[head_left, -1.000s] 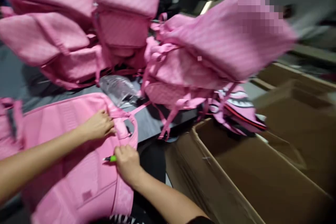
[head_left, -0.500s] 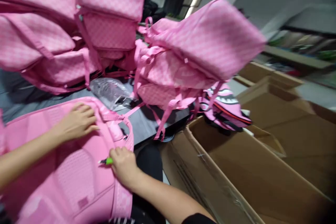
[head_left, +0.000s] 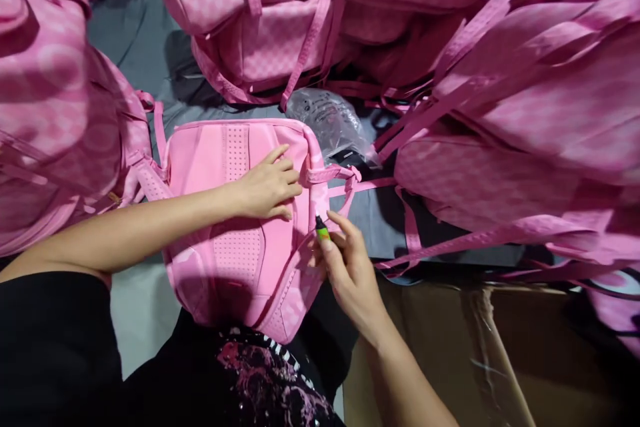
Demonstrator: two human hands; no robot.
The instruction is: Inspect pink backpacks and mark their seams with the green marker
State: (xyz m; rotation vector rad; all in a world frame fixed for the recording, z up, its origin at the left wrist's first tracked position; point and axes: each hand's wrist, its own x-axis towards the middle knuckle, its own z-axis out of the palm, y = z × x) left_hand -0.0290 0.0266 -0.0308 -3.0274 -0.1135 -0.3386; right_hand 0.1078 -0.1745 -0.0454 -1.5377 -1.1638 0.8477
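Observation:
A pink backpack (head_left: 200, 160) lies with its padded, dotted back panel facing up, its lower end over my lap. My left hand (head_left: 270, 187) rests on that panel near its right edge, fingers spread and nothing gripped. Just right of the bag's edge, my right hand (head_left: 347, 260) pinches a small green pen-like tool (head_left: 323, 230) with a black collar and a pale tip. The tip points up, close to the backpack's side. Whether it touches the fabric I cannot tell.
More pink checkered backpacks (head_left: 270, 40) stand behind, with others at the left (head_left: 65, 93) and right (head_left: 500, 180). A clear plastic bag (head_left: 325, 120) lies on the grey cloth-covered table (head_left: 130, 40). An open cardboard box (head_left: 425, 340) is at the lower right.
The view has swung left and down. My right hand has moved off the backpack's side edge, and the green tool now points upward. My left hand stays on the panel.

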